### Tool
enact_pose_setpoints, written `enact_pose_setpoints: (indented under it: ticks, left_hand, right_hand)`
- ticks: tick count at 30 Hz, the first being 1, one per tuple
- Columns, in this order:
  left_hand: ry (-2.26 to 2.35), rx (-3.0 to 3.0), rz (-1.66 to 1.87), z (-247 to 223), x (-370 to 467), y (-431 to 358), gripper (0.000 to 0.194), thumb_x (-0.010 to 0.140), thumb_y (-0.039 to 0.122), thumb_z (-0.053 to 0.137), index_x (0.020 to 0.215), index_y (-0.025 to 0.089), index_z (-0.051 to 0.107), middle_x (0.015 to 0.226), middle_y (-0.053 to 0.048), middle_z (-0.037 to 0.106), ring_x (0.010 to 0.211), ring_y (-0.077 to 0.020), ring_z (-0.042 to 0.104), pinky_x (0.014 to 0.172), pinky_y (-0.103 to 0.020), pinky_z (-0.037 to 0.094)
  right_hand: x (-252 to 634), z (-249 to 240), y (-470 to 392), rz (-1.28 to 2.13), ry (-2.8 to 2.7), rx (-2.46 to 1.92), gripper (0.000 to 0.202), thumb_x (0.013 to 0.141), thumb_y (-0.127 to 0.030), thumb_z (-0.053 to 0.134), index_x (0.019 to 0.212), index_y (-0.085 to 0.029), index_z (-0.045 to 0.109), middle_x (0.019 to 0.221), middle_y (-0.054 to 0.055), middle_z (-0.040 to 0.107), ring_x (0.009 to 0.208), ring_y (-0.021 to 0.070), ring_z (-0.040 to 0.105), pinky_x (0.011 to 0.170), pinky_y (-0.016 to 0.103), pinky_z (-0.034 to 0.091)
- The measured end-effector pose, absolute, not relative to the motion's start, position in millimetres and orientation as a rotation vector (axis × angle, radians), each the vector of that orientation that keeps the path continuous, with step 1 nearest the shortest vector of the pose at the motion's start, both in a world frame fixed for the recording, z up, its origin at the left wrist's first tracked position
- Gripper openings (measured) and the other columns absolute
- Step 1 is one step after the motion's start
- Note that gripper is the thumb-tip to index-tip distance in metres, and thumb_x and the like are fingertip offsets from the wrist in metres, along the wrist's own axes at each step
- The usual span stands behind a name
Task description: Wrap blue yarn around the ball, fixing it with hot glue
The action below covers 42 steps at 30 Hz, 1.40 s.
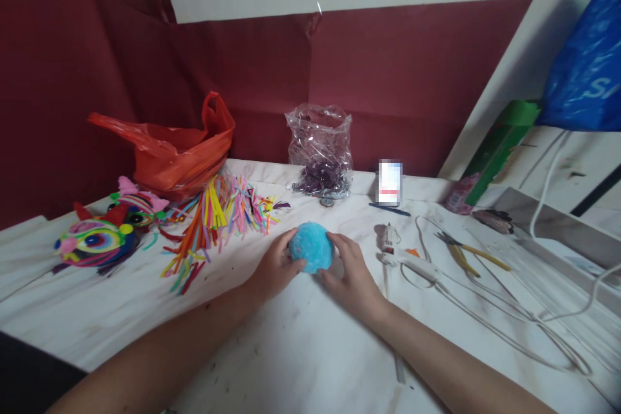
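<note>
A round blue ball [312, 247] with a coiled, ridged surface sits between my two hands over the middle of the table. My left hand [279, 265] curves around its left side, thumb at the lower edge. On the opposite side, the fingertips of my right hand [350, 272] press against it. Both hands are closed on the ball. To the right of my right hand lies a white hot glue gun [407, 263] with its cord. Its nozzle points toward the back.
Bundles of colourful pipe cleaners [208, 213] lie left, beside decorated animal-like figures [97, 239] and a red plastic bag [179, 155]. A clear bag [320, 155] with dark purple contents stands behind. Pliers [468, 252] with yellow handles and looping cables [524, 336] occupy the right.
</note>
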<state>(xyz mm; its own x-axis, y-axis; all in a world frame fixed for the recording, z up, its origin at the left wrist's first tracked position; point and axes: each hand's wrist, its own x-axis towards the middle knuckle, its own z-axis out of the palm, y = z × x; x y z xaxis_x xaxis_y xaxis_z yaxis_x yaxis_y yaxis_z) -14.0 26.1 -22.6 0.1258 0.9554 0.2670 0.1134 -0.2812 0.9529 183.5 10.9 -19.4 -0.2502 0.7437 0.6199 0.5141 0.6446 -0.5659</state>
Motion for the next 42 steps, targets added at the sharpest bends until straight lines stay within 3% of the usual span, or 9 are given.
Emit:
enact_pose_setpoints:
  ticks: [3,8,11,16,19,24,30,36,42]
  left_hand:
    - [1.053,1.435,1.263,-19,-18,31,0.076,0.063,0.039,0.074,0.128,0.017,0.044,0.128,-0.014,0.055,0.116,-0.0301,0.053,0.094,-0.042,0.045]
    - [1.202,1.246,1.206,-9,-21,33,0.063,0.073,0.050,0.062,0.122,0.014,0.046,0.111,-0.014,0.061,0.099,-0.0262,0.061,0.085,-0.042,0.048]
    - [1.277,1.494,1.333,-7,-20,27,0.060,0.071,0.050,0.064,0.118,0.017,0.052,0.125,-0.015,0.053,0.114,-0.0293,0.053,0.094,-0.044,0.043]
    - [1.184,1.801,1.279,-9,-24,27,0.093,0.045,0.035,0.085,0.128,0.020,0.047,0.138,-0.015,0.044,0.129,-0.0356,0.038,0.108,-0.048,0.029]
    - [1.139,1.514,1.207,-7,-29,32,0.087,0.056,0.039,0.080,0.131,0.021,0.040,0.132,-0.013,0.050,0.122,-0.0341,0.047,0.101,-0.047,0.038]
    - [0.897,1.139,1.076,-4,-26,29,0.062,0.071,0.052,0.066,0.121,0.022,0.047,0.119,-0.011,0.058,0.108,-0.0308,0.057,0.078,-0.039,0.052]
    - [1.012,1.215,1.154,-8,-22,28,0.062,0.074,0.060,0.058,0.118,0.018,0.049,0.116,-0.012,0.057,0.101,-0.0278,0.058,0.066,-0.034,0.053]
    - [0.897,1.295,1.172,-7,-25,33,0.080,0.056,0.043,0.080,0.124,0.018,0.047,0.128,-0.014,0.054,0.118,-0.0328,0.051,0.087,-0.038,0.048]
    - [0.870,1.281,1.211,-6,-28,36,0.087,0.048,0.029,0.084,0.125,0.022,0.045,0.139,-0.013,0.046,0.126,-0.0327,0.045,0.097,-0.042,0.042]
  right_hand:
    - [181,-13,7,0.335,-1.893,-0.891,0.055,0.075,-0.015,0.056,0.128,-0.027,0.045,0.124,0.010,0.054,0.117,0.0266,0.049,0.098,0.047,0.043]
    - [183,-9,15,0.639,-1.649,-1.031,0.046,0.070,-0.017,0.051,0.116,-0.022,0.055,0.121,0.010,0.059,0.108,0.0253,0.057,0.089,0.044,0.050]
    - [184,-8,19,0.832,-1.582,-1.083,0.044,0.068,-0.020,0.051,0.112,-0.020,0.058,0.118,0.011,0.061,0.093,0.0227,0.065,0.086,0.043,0.052]
    - [184,-9,19,0.972,-1.528,-1.035,0.043,0.070,-0.022,0.052,0.112,-0.021,0.059,0.108,0.007,0.066,0.083,0.0186,0.067,0.084,0.039,0.053]
    - [184,-15,21,0.973,-1.532,-1.172,0.054,0.068,-0.023,0.059,0.121,-0.021,0.055,0.115,0.010,0.063,0.081,0.0189,0.065,0.078,0.039,0.055]
    - [178,-24,21,1.064,-1.654,-1.013,0.077,0.064,-0.031,0.074,0.134,-0.023,0.042,0.121,0.011,0.060,0.098,0.0225,0.061,0.073,0.036,0.056]
    - [176,-29,22,0.985,-1.582,-1.102,0.063,0.067,-0.032,0.069,0.124,-0.018,0.047,0.108,0.010,0.065,0.087,0.0202,0.064,0.074,0.036,0.056]
    - [175,-27,22,0.919,-1.533,-1.051,0.051,0.070,-0.033,0.068,0.116,-0.020,0.052,0.111,0.011,0.066,0.092,0.0223,0.065,0.076,0.038,0.056]
    - [175,-26,22,0.886,-1.465,-1.012,0.049,0.070,-0.034,0.070,0.114,-0.021,0.053,0.110,0.012,0.067,0.096,0.0241,0.065,0.077,0.039,0.057]
